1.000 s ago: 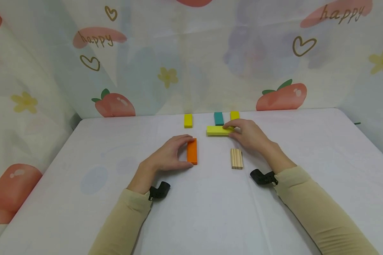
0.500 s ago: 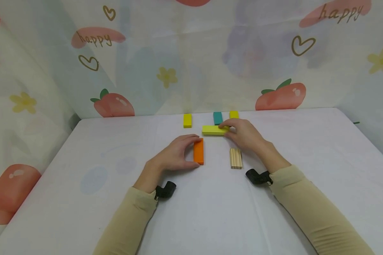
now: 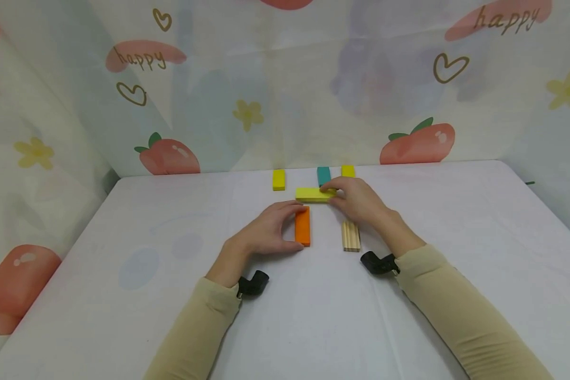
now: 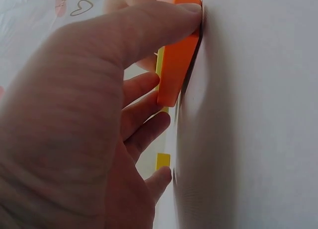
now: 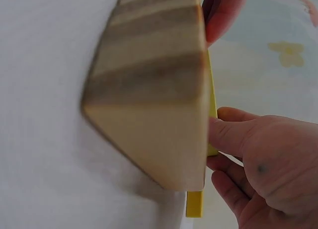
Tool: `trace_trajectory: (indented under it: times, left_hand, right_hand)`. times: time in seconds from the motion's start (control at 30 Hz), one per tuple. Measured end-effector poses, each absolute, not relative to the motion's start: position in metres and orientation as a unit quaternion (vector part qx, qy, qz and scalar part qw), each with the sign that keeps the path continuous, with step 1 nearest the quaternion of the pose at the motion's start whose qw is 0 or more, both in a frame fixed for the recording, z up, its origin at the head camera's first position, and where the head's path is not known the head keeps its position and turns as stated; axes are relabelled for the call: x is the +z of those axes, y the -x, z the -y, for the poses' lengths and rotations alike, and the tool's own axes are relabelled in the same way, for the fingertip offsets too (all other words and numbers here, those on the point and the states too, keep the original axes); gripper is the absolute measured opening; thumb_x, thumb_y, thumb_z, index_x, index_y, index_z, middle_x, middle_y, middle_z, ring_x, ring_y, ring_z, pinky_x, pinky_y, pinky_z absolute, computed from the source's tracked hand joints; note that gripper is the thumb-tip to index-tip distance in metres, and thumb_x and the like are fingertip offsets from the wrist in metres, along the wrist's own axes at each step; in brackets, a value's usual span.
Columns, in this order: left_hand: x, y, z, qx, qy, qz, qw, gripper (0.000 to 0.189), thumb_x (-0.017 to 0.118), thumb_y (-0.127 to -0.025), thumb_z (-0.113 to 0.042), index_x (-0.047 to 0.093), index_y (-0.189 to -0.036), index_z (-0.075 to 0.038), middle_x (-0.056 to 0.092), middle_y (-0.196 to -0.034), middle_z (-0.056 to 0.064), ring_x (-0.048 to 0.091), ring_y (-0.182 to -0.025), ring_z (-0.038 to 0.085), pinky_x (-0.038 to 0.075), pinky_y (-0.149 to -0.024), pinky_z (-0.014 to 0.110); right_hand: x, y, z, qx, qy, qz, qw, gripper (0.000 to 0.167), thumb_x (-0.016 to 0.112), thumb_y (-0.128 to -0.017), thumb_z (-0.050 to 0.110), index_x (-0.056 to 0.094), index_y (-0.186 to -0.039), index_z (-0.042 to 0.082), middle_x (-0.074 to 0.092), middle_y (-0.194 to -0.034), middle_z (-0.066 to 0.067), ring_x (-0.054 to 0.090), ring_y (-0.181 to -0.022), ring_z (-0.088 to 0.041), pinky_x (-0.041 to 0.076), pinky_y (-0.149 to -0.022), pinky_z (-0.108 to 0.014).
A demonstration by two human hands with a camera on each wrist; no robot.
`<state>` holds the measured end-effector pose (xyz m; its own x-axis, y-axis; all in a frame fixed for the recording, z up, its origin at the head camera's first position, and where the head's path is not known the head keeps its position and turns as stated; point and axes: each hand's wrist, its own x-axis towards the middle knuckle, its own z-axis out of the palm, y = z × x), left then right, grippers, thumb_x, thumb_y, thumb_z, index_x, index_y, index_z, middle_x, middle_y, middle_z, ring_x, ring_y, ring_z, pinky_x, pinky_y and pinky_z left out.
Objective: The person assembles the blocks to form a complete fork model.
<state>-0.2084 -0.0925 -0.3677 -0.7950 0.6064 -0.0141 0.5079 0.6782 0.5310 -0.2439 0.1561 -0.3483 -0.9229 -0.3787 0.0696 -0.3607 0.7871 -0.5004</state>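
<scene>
"What's in your hands?"

"My left hand (image 3: 266, 228) pinches a smooth, painted-looking orange oblong block (image 3: 302, 228) by its ends; my right hand (image 3: 359, 201) pinches a smooth lime-yellow bar (image 3: 309, 196) just beyond it."

"And the ridged pale wooden block (image 3: 351, 237)?"

"Right of the orange block; the right wrist view enlarges its flat end. Only the head view shows the teal oblong (image 3: 323, 176), farther beyond."

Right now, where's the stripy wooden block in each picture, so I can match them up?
Head: the striped wooden block lies right of centre, below the right hand.
Left wrist: I can't see it here.
Right wrist: it looks big, running from the top edge down through the middle.
Shared landmark: the long yellow block, partly showing in all three.
</scene>
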Motion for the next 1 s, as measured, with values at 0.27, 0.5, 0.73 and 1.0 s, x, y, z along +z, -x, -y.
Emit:
trace_trajectory:
  times: [0.27,0.5,0.73,1.0]
  left_hand:
    - [-0.368,0.208,0.085,0.26,-0.31,-0.91,0.089,0.077,0.081,-0.085,-0.034,0.048,-0.152,-0.016,0.042,-0.16,0.002,0.033,-0.149,0.023,0.026,-0.125,0.042]
    - [-0.369,0.209,0.08,0.257,-0.322,-0.908,0.08,0.077,0.081,-0.085,-0.034,0.048,-0.152,-0.013,0.044,-0.159,0.003,0.035,-0.148,0.023,0.026,-0.125,0.04]
    - [-0.369,0.209,0.078,0.255,-0.327,-0.906,0.08,0.076,0.08,-0.086,-0.032,0.048,-0.152,-0.011,0.044,-0.158,0.005,0.035,-0.148,0.024,0.025,-0.125,0.04]
    - [-0.369,0.208,0.078,0.253,-0.324,-0.907,0.086,0.077,0.08,-0.086,-0.033,0.047,-0.153,-0.012,0.04,-0.161,0.005,0.033,-0.15,0.025,0.024,-0.125,0.041]
  right_hand:
    - [-0.349,0.246,-0.15,-0.258,0.201,-0.944,0.031,0.034,0.064,-0.1,0.006,0.067,-0.133,0.007,0.063,-0.139,-0.014,0.053,-0.131,-0.036,0.04,-0.114,-0.055]
    - [-0.35,0.248,-0.146,-0.259,0.205,-0.943,0.038,0.034,0.066,-0.099,0.006,0.066,-0.133,0.006,0.064,-0.137,-0.015,0.056,-0.127,-0.036,0.043,-0.113,-0.054]
    - [-0.352,0.249,-0.146,-0.259,0.207,-0.943,0.039,0.035,0.067,-0.098,0.005,0.066,-0.133,0.005,0.065,-0.135,-0.015,0.058,-0.119,-0.035,0.046,-0.109,-0.053]
    - [-0.354,0.25,-0.146,-0.258,0.205,-0.943,0.047,0.037,0.067,-0.098,0.006,0.065,-0.134,0.006,0.064,-0.135,-0.015,0.059,-0.118,-0.035,0.047,-0.107,-0.053]
